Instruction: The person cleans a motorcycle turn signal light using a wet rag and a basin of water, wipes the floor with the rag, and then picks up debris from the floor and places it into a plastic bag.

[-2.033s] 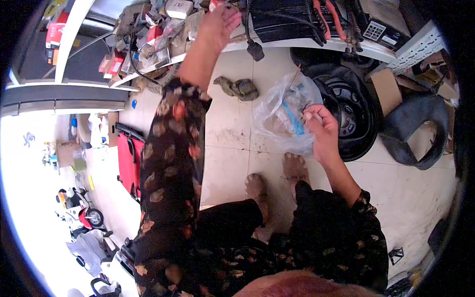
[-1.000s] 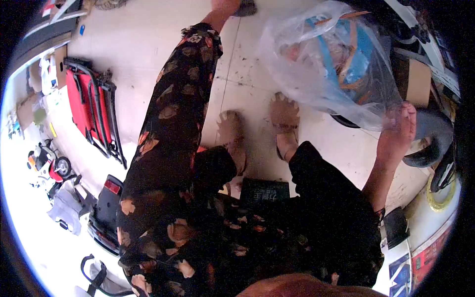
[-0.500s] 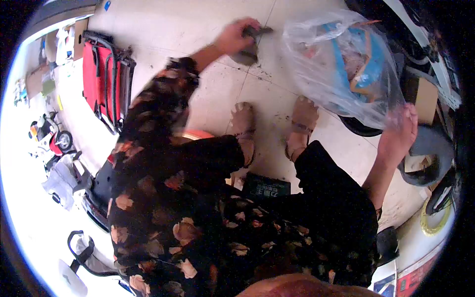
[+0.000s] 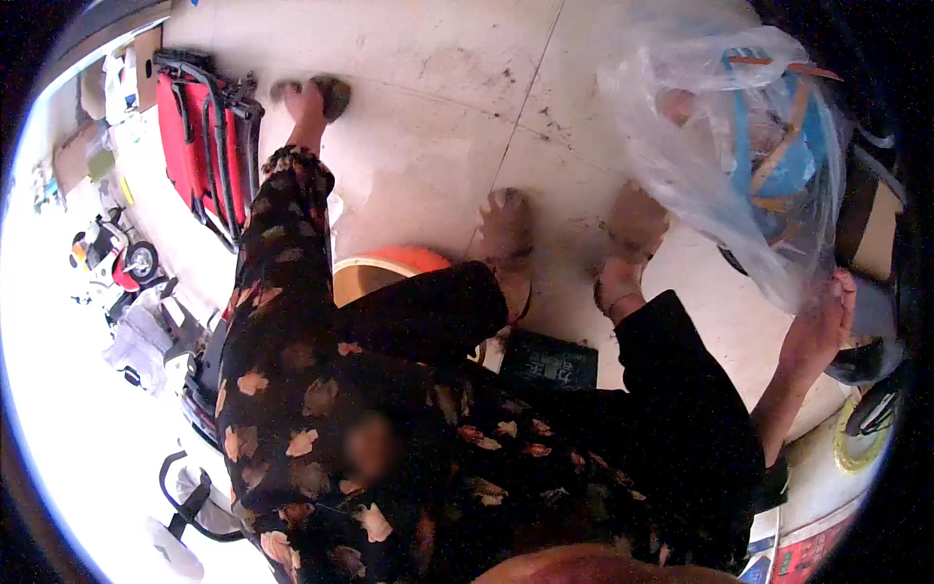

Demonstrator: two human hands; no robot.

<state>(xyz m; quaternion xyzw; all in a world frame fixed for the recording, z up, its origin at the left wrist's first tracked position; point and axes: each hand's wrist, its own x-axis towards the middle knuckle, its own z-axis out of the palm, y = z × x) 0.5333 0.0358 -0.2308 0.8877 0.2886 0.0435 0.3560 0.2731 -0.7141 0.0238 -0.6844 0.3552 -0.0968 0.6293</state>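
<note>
Far out at the upper left, my left hand (image 4: 304,103) is closed on a dark greenish cloth (image 4: 336,97), blurred by motion, above the floor beside a red folding frame (image 4: 188,136). On the right, my right hand (image 4: 822,316) grips the gathered edge of a clear plastic bag (image 4: 671,146). Blue and orange-brown strips and other pieces show through the bag, but I cannot make out what they all are. The bag spreads up and left from my right hand.
An orange-rimmed bucket (image 4: 375,273) stands by my left leg. A dark green box (image 4: 550,360) lies between my feet. At the right edge are a grey curved piece (image 4: 871,310) and a yellow ring (image 4: 860,438). A toy motorcycle (image 4: 122,261) stands far left.
My left hand left the shelf, took the cloth off the floor and has swung left with it. My right hand has moved right with the bag, and the view has turned down from the shelf.
</note>
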